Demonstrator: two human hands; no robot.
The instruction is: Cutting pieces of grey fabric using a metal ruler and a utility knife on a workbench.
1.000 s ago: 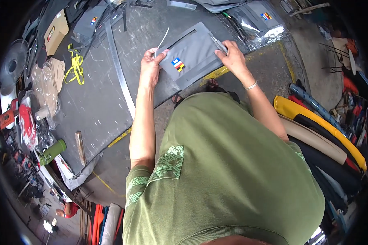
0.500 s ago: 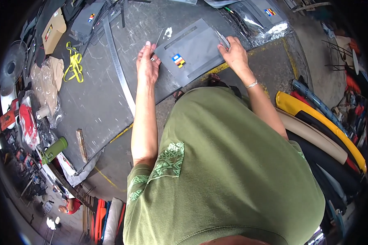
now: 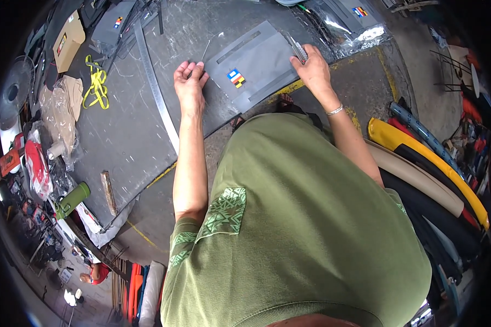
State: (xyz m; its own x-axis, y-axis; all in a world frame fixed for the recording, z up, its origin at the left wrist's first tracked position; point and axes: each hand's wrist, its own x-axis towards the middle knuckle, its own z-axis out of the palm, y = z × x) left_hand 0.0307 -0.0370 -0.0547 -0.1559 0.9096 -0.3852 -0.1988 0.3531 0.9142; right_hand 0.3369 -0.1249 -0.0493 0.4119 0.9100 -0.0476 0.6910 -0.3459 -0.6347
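A flat dark grey sheet (image 3: 262, 68) lies on the worktable, with two long dark slots or strips and a small multicoloured label (image 3: 236, 78). My right hand (image 3: 313, 71) is closed around a metal utility knife (image 3: 298, 50) above the sheet's right edge. To the left of the sheet, my left hand (image 3: 190, 87) has its fingers curled in a pinch. A very thin pale strip (image 3: 205, 50) sticks up from those fingertips; its lower end is hidden by them.
On the worktable (image 3: 125, 158) lie a long metal ruler (image 3: 155, 84), a yellow strap (image 3: 96, 84), a wooden stick (image 3: 108, 192) and a cardboard piece (image 3: 69, 42). A plastic-wrapped stack (image 3: 349, 22) lies at far right. Material rolls (image 3: 425, 169) are on my right, below table level.
My left hand has drawn left, away from the sheet's edge, with the thin strip, and its fingers have curled in. My right hand with the knife has moved slightly.
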